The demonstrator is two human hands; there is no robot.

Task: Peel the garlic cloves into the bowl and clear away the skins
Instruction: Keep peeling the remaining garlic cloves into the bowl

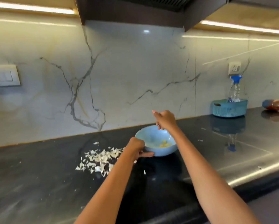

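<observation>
Head cam: the light blue bowl (pixel 153 139) sits on the dark countertop (pixel 38 183) with peeled garlic cloves (pixel 165 144) inside, and the left hand (pixel 136 148) grips its near rim, thumb stretched along the side. The right hand (pixel 165 120) hangs over the far rim, fingers curled, maybe pinching something, can't tell through the blur. Garlic skins (pixel 100 159) are scattered just left of the bowl.

Glossy black stone counter (pixel 232 143), marble-look wall (pixel 135 78), smooth bowl (pixel 161 151).

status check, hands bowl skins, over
Left hand grips blue bowl rim. Right hand curled above bowl; contents unclear. Peeled cloves inside. Skins uncleared on counter.
</observation>
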